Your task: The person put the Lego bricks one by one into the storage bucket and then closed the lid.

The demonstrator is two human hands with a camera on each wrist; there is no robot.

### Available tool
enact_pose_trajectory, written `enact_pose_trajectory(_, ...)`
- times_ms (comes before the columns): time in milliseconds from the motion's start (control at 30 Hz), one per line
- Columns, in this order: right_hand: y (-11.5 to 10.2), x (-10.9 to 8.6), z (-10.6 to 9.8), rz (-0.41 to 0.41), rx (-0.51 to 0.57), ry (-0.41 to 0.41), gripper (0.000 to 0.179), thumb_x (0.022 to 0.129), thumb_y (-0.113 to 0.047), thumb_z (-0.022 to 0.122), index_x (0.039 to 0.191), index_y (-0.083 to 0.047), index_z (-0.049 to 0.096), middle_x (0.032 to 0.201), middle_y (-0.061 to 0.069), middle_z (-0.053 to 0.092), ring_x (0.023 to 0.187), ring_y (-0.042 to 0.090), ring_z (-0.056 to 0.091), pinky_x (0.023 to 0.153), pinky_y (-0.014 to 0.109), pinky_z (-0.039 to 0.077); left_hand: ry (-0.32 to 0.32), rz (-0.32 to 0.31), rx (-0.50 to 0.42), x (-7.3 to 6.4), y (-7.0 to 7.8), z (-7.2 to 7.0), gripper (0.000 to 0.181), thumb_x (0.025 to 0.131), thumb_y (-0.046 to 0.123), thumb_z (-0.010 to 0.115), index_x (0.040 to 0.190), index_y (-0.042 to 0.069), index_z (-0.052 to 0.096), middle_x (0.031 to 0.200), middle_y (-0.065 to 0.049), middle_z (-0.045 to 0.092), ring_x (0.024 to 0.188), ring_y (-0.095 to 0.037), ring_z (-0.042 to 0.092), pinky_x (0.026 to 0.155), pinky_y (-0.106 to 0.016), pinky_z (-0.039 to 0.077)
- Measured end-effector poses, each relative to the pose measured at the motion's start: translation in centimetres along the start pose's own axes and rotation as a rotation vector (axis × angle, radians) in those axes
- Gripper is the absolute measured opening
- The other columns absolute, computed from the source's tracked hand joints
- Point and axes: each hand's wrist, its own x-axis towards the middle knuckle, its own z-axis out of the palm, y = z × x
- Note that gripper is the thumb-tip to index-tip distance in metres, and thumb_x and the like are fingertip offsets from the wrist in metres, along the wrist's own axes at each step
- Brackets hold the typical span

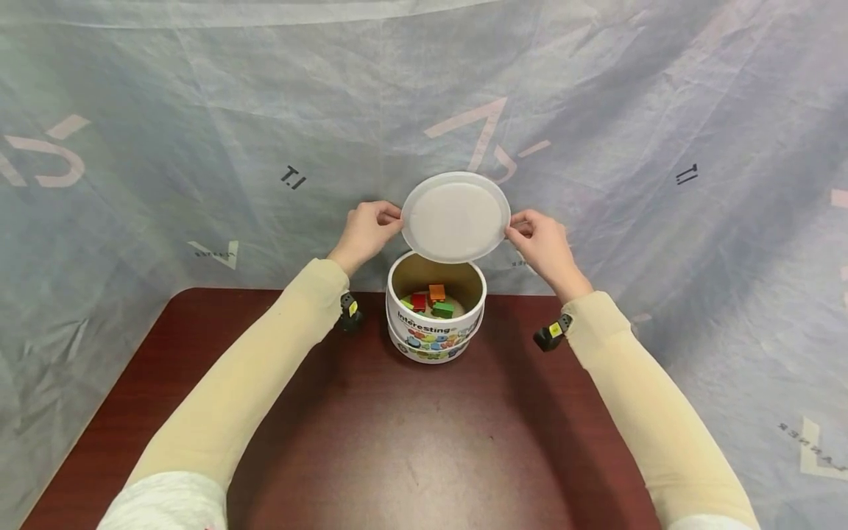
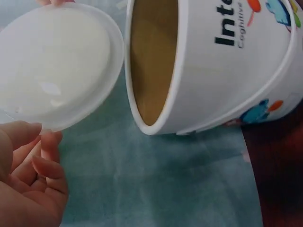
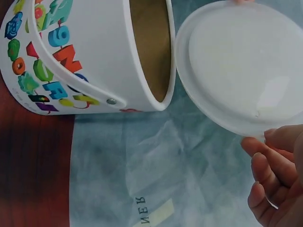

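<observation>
A round white plastic lid (image 1: 456,218) is held up tilted, just above and behind the rim of a white bucket (image 1: 424,340). My left hand (image 1: 368,232) pinches the lid's left edge between thumb and fingers. At the opposite edge my right hand (image 1: 542,243) pinches it the same way. The bucket stands upright and uncovered, with colourful letter pictures and a white handle (image 3: 71,71) hanging down its side. Several small coloured blocks lie at its bottom, among them an orange block (image 1: 436,292), a red block (image 1: 419,302) and a green block (image 1: 443,310).
The bucket stands near the back edge of a dark red-brown table (image 1: 424,434). Directly behind the table hangs a grey-green sheet (image 1: 265,132) with printed letters. Black wrist cameras sit on both sleeves, the right camera (image 1: 551,335) low over the table.
</observation>
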Motion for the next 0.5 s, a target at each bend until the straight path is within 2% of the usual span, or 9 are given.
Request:
enact_pose_trajectory(133,-0.5,0.4,0.5,-0.018,0.006,0.022,0.024,0.101,-0.019,0.064,0.115,0.000,0.070,0.105,0.019,0.078,0.096,0.033,0.076,0.078,0.041,0.057,0.024,-0.006,-0.029,0.0,-0.1,-0.4,0.022,0.102,0.015,0.067,0.118,0.002,0.074,0.112,-0.015,0.076,0.104,-0.028,0.072,0.087,-0.042,0.057)
enact_pose_trajectory(267,-0.7,0.7,1.0,-0.023,0.019,0.041,0.023,0.100,-0.018,0.065,0.115,0.000,0.068,0.108,0.019,0.077,0.101,0.035,0.075,0.086,0.049,0.057,0.043,0.016,-0.031,0.0,-0.3,-0.7,0.022,0.102,0.014,0.067,0.119,0.002,0.074,0.113,-0.015,0.077,0.105,-0.028,0.073,0.090,-0.041,0.056)
enact_pose_trajectory(500,-0.9,0.8,1.9,-0.024,0.028,0.053,0.021,0.101,-0.015,0.064,0.115,0.001,0.066,0.110,0.020,0.077,0.102,0.035,0.075,0.085,0.049,0.058,0.039,0.029,-0.029,-0.2,-0.9,-0.9,0.023,0.103,0.011,0.066,0.122,0.000,0.072,0.118,-0.018,0.075,0.111,-0.031,0.070,0.096,-0.044,0.056)
